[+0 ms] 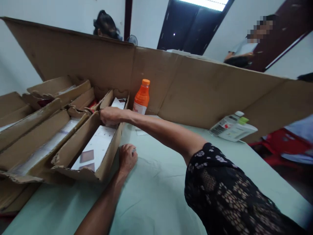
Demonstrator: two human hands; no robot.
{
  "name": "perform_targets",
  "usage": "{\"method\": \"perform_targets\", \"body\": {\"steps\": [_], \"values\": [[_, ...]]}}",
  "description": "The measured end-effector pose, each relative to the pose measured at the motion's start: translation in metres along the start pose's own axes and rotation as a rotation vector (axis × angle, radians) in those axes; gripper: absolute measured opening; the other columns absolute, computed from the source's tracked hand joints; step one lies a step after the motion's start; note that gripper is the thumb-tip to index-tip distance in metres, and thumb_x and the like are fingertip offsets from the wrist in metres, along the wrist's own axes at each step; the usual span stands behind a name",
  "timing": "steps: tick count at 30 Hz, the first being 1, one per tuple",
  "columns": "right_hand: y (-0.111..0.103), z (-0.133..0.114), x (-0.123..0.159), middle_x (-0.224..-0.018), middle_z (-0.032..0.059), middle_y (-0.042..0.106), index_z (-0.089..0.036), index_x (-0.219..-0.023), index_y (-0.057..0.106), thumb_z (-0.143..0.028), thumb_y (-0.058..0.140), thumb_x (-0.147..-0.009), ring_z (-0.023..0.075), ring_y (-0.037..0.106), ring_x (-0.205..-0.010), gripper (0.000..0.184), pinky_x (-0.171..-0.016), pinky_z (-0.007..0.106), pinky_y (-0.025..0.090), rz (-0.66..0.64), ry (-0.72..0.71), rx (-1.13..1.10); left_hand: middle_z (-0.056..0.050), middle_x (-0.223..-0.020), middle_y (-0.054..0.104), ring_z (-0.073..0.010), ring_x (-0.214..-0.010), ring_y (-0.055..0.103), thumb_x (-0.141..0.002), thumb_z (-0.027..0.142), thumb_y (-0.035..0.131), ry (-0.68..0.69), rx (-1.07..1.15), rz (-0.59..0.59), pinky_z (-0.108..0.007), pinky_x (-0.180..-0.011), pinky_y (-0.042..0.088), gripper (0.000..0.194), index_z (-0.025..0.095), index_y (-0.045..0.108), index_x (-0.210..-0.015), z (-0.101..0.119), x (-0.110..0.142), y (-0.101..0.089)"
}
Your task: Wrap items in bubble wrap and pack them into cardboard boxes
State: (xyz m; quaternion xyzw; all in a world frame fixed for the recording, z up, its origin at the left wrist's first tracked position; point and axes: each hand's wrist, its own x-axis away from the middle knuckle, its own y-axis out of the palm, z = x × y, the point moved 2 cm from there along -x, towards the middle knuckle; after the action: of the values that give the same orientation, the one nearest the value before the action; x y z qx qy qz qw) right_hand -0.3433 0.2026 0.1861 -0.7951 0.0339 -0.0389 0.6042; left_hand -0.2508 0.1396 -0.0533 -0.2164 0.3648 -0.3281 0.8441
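Note:
My right hand [110, 116] reaches across to the left, into the long cardboard box [111, 163] nearest me. Its fingers curl down by the box's left wall, and what they hold, if anything, is hidden. White printed cards or sheets [101, 140] with brown squares lie in that box, on both sides of the hand. My left hand [127, 158] rests on the table beside the box's right wall. Its fingers are curled closed, with a small greyish bit showing at the fingertips that I cannot make out.
More open cardboard boxes [46, 130] stand at left, some holding clear plastic packs. An orange drink bottle [141, 96] stands behind my right forearm. Two plastic bottles lie near the tall cardboard partition [202, 88] on the green tablecloth [156, 186]. Two people are beyond it.

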Motion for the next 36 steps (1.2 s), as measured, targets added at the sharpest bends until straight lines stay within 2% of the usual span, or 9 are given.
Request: {"method": "perform_targets", "body": {"steps": [3, 7, 13, 15, 18, 22, 27, 31, 36], "values": [[-0.050, 0.018, 0.041, -0.077, -0.0003, 0.068, -0.009, -0.086, 0.071, -0.001, 0.055, -0.083, 0.0106, 0.064, -0.075, 0.018, -0.067, 0.018, 0.044, 0.171, -0.094, -0.099, -0.008, -0.100, 0.073, -0.0256, -0.100, 0.063, -0.079, 0.011, 0.054, 0.004, 0.015, -0.008, -0.042, -0.095, 0.047, 0.021, 0.022, 0.069, -0.089, -0.003, 0.001, 0.000], [-0.092, 0.086, 0.117, -0.070, -0.0028, 0.062, -0.009, -0.085, 0.068, -0.004, 0.055, -0.082, 0.0062, 0.055, -0.060, 0.014, -0.056, 0.017, 0.042, 0.483, -0.112, -0.471, -0.009, -0.098, 0.073, -0.0266, -0.097, 0.063, -0.079, 0.014, 0.053, 0.017, 0.041, 0.008, -0.042, -0.092, 0.047, 0.020, 0.021, 0.070, -0.088, -0.003, 0.003, 0.000], [-0.033, 0.201, 0.207, -0.062, -0.0032, 0.061, -0.013, -0.086, 0.066, -0.014, 0.067, -0.081, 0.0072, 0.055, -0.053, 0.006, -0.050, 0.017, 0.042, 0.666, 0.498, -0.737, -0.009, -0.098, 0.073, -0.0273, -0.097, 0.062, -0.082, 0.018, 0.052, 0.033, 0.042, 0.012, -0.042, -0.091, 0.047, 0.020, 0.021, 0.071, -0.090, -0.002, 0.005, -0.003], [-0.014, 0.218, 0.226, -0.064, -0.0001, 0.064, -0.011, -0.092, 0.066, -0.008, 0.067, -0.080, 0.0080, 0.057, -0.052, 0.013, -0.050, 0.018, 0.043, 0.678, 0.710, -0.710, -0.009, -0.099, 0.073, -0.0273, -0.097, 0.062, -0.082, 0.018, 0.052, 0.032, 0.038, 0.010, -0.043, -0.092, 0.047, 0.020, 0.021, 0.071, -0.090, -0.002, 0.005, -0.003], [-0.010, 0.220, 0.235, -0.070, 0.0050, 0.068, -0.009, -0.097, 0.066, -0.004, 0.059, -0.084, 0.0076, 0.058, -0.052, 0.016, -0.055, 0.021, 0.048, 0.722, 0.784, -0.687, -0.009, -0.098, 0.073, -0.0268, -0.097, 0.062, -0.082, 0.016, 0.053, 0.026, 0.033, 0.010, -0.042, -0.091, 0.047, 0.020, 0.021, 0.071, -0.089, -0.001, 0.005, -0.003], [-0.033, 0.186, 0.197, -0.077, 0.0043, 0.072, -0.012, -0.091, 0.070, -0.009, 0.060, -0.084, 0.0084, 0.061, -0.058, 0.012, -0.062, 0.022, 0.052, 0.679, 0.533, -0.624, -0.007, -0.096, 0.073, -0.0247, -0.095, 0.063, -0.080, 0.012, 0.054, 0.023, 0.031, 0.018, -0.040, -0.090, 0.048, 0.021, 0.021, 0.070, -0.088, 0.001, 0.003, -0.001], [-0.057, 0.101, 0.091, -0.096, 0.0042, 0.076, -0.015, -0.098, 0.076, -0.015, 0.058, -0.088, 0.0148, 0.069, -0.086, 0.020, -0.079, 0.024, 0.050, 0.526, 0.027, -0.192, -0.007, -0.095, 0.073, -0.0235, -0.094, 0.063, -0.075, 0.007, 0.056, 0.013, 0.038, 0.037, -0.039, -0.088, 0.050, 0.022, 0.020, 0.070, -0.087, 0.001, 0.001, 0.002], [-0.054, 0.062, 0.008, -0.113, 0.0058, 0.076, -0.019, -0.111, 0.076, -0.015, 0.056, -0.092, 0.0203, 0.068, -0.104, 0.028, -0.083, 0.026, 0.047, 0.191, 0.062, 0.227, -0.007, -0.096, 0.073, -0.0237, -0.095, 0.063, -0.075, 0.005, 0.056, -0.005, 0.054, 0.051, -0.040, -0.090, 0.049, 0.024, 0.021, 0.069, -0.088, 0.002, 0.001, 0.004], [-0.036, 0.055, -0.044, -0.112, 0.0046, 0.077, -0.020, -0.109, 0.078, -0.026, 0.073, -0.084, 0.0194, 0.068, -0.102, 0.026, -0.077, 0.022, 0.045, -0.061, 0.075, 0.305, -0.007, -0.095, 0.072, -0.0238, -0.097, 0.062, -0.076, 0.004, 0.057, -0.021, 0.079, 0.060, -0.041, -0.091, 0.049, 0.024, 0.021, 0.068, -0.088, 0.005, 0.000, 0.005]]}}
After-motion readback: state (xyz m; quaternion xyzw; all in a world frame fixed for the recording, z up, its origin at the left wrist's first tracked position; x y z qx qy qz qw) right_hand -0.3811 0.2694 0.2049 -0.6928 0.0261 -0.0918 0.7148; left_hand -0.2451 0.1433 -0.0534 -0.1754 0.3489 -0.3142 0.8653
